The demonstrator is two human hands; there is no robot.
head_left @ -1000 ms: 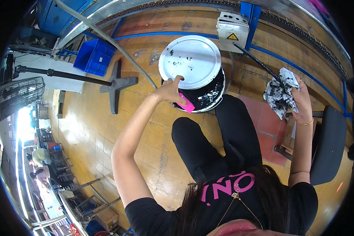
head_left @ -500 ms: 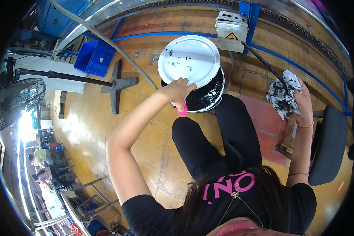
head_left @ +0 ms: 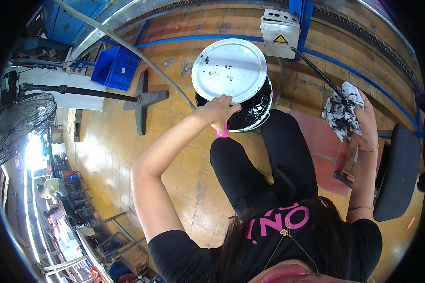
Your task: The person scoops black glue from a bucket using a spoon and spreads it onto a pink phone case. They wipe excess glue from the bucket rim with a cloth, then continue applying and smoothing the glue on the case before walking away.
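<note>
A bucket [head_left: 266, 101] with black, glossy paint-like stuff inside stands in front of my knees. Its round white lid [head_left: 229, 68], spotted with black, lies tilted over the far part of the opening. My left hand [head_left: 218, 113] is closed on the lid's near edge, fingers on top. Below that hand shows a bright pink piece [head_left: 223, 130]; I cannot tell what it is. Out to the right, my right hand [head_left: 365, 120] is closed round a crumpled white rag [head_left: 340, 113] with black stains. The rag wraps the near end of a long black stick [head_left: 316, 70].
A grey box with a warning sign [head_left: 279, 35] hangs on a blue post beyond the bucket. At left are a blue bin [head_left: 114, 69], a fan [head_left: 26, 120] and its cross-shaped base [head_left: 145, 100]. A black chair [head_left: 399, 174] stands by my right arm. People work far left.
Both hands keep their hold, and the lid stays over the bucket at about the same tilt. The whole picture has shifted slightly; little else differs.
</note>
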